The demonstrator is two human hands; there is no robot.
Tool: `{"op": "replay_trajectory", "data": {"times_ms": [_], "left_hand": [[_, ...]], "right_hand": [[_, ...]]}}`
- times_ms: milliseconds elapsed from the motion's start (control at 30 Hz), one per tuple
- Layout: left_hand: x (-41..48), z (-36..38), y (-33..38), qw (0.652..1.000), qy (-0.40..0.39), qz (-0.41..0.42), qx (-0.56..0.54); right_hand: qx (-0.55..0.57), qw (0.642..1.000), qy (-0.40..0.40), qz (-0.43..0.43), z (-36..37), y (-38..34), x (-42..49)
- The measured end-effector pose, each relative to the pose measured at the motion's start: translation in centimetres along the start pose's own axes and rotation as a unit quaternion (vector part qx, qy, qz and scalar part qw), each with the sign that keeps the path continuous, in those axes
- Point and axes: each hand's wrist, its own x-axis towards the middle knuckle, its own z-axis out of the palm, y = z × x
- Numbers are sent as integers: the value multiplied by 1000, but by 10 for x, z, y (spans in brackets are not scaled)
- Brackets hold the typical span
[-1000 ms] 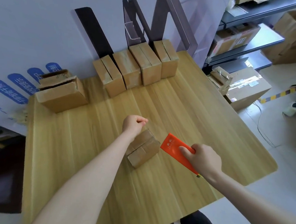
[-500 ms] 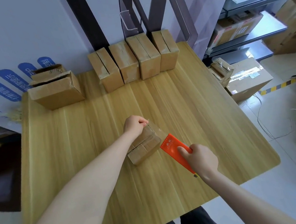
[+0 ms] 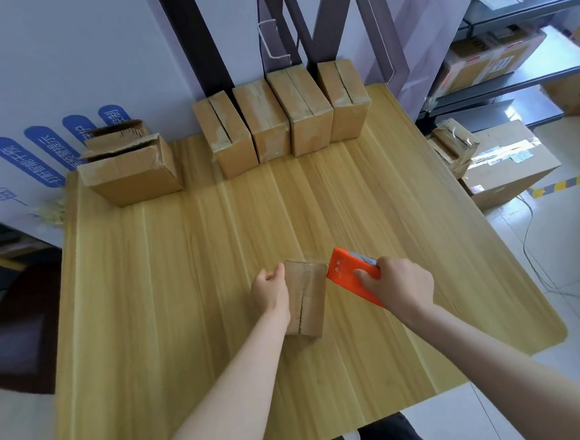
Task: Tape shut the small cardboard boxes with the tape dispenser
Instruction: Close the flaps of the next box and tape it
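Tabletop room is generous: the wooden table (image 3: 184, 296) lies bare on our left and toward its near edge, and a wide bare band separates the work from the far edge. Along that far edge stand four cardboard boxes (image 3: 281, 117) side by side against the wall, with a larger open carton (image 3: 130, 169) at the far left corner. To our right the table's rounded edge drops off to the floor, where more cartons (image 3: 508, 166) sit below a shelf unit (image 3: 512, 77).

We have the small box (image 3: 309, 297) flat on the table, a little right of the middle and well in from every edge. Its long axis runs almost straight away from us. The flap seam follows that axis down the top face and shows as a dark gap over the near half.

Our left hand (image 3: 271, 291) sits against the box's left side, fingers curled in and thumb up at the far left corner, holding it. The forearm comes in low from the near left.

Our right hand (image 3: 401, 286) grips the orange tape dispenser (image 3: 345, 274), thumb pressed on its flat orange face and the other fingers wrapped behind it. The dispenser slants from far left to near right. Its nose touches the box's far right corner. We cannot tell whether any tape has been laid.
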Motion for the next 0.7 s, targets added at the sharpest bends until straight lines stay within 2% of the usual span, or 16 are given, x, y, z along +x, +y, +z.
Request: {"op": "replay_trajectory", "data": {"times_ms": [67,200,300,467,700], "left_hand": [[-2,-2,-4,998,55,14,-23],[-15,0,-12,979,129,152,-32],[-18,4,-24,979,94,179,6],[-11,2,-29,985,23,156,75],[-12,1,-24,982,21,153,107]], "right_hand": [[-24,999,-2,-25,-8,-4,7],[-67,995,-3,-80,-18,-17,14],[-88,990,-6,-111,-22,-24,20],[-130,981,-17,-145,-29,-35,28],[-156,975,-24,-159,-37,-62,38]]}}
